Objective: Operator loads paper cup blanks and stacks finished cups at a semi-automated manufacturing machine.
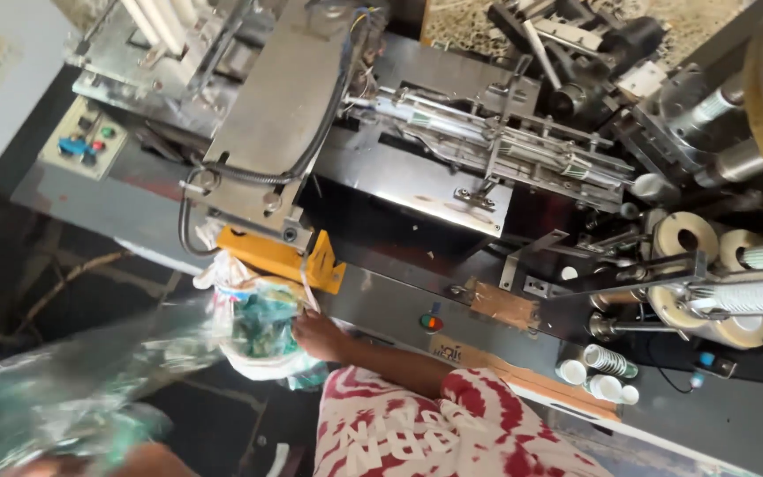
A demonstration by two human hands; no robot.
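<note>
A: Where is the plastic bag [253, 331]?

B: It hangs at the machine's edge [381, 305], under the yellow bracket [289, 256]. Dark open floor [64, 283] lies left.

A: And the hands?

B: The right hand [315, 336] reaches out, fingers curled on the bag. The left hand [125, 461] is blurry; I cannot tell.

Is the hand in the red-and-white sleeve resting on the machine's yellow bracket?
No, that hand grips the white bag of stacked paper cups, which hangs just below the yellow bracket.

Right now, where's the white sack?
In the head view, the white sack hangs left of centre, just under the yellow bracket on the machine, with a hand gripping its right edge.
</note>
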